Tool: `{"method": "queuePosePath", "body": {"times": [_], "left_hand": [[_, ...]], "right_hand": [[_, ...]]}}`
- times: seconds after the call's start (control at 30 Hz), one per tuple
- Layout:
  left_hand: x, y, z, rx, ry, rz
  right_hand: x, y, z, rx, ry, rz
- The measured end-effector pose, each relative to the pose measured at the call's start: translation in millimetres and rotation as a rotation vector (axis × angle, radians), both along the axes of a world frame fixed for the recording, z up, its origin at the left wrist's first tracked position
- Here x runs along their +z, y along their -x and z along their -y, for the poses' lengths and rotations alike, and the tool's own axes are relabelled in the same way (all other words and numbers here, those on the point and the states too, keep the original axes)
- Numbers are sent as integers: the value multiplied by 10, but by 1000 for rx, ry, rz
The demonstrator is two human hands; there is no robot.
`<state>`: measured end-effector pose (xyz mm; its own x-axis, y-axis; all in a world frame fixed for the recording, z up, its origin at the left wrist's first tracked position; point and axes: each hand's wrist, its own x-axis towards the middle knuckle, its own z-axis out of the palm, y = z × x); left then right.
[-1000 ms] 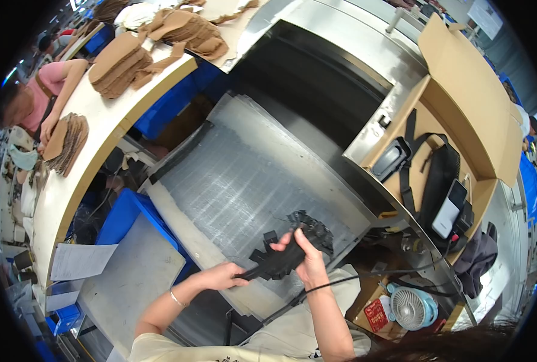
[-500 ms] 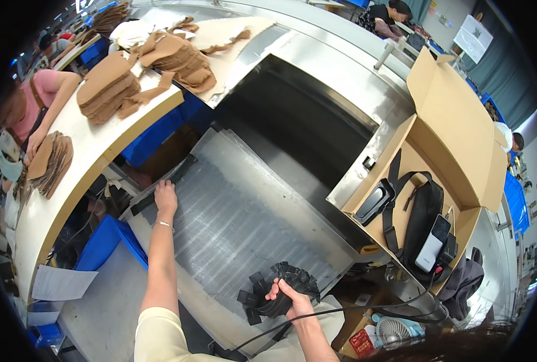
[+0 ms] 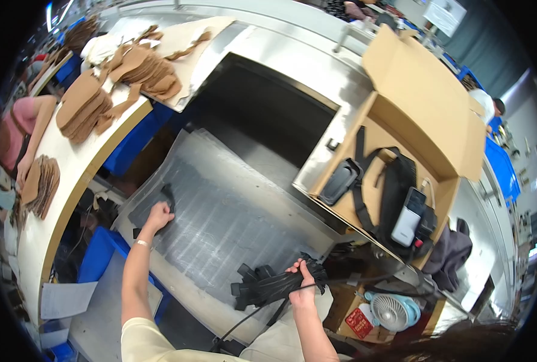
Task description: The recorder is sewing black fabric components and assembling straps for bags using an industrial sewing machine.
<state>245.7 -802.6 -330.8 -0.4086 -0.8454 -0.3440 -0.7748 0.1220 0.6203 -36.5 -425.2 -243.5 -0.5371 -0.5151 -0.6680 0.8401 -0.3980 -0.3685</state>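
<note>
On a clear, scuffed plastic sheet in front of me, my left hand is closed on a black strip. One end of that strip curves up past the fingers, and a dark end shows below the hand. At the sheet's near right part, my right hand grips a thick bundle of black strips. The strips fan out on both sides of the fist, with squarish ends to the left. A thin black cable crosses in front of my right wrist.
An open cardboard box at right holds black straps and a white-and-black device. Beyond the sheet is a dark rectangular opening. Brown stacked pieces lie on the curved table at left, where another person works. A small fan sits lower right.
My left hand has drawn nearer and now grips a black strip lifted from the sheet's far left edge. My right hand still holds the bundle. The whole view has shifted.
</note>
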Motion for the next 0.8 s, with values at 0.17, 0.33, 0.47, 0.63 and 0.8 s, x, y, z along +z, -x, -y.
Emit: {"method": "queuePosePath", "body": {"times": [0.17, 0.33, 0.47, 0.63, 0.8], "left_hand": [[1028, 293, -858, 210, -643, -838], [2501, 664, -1670, -187, -527, -910], [3093, 1037, -2364, -523, -763, -1053], [3591, 1567, -3641, -1178, -1254, -945], [3695, 1679, -5004, -1570, -1475, -678]], "right_hand": [[350, 109, -735, -208, 1, -84], [1083, -121, -1462, -224, -15, -227], [1677, -367, -1979, -247, 3, -363], [2166, -745, -2604, -397, 68, -384], [2561, -1304, -3116, -519, 152, -584]]}}
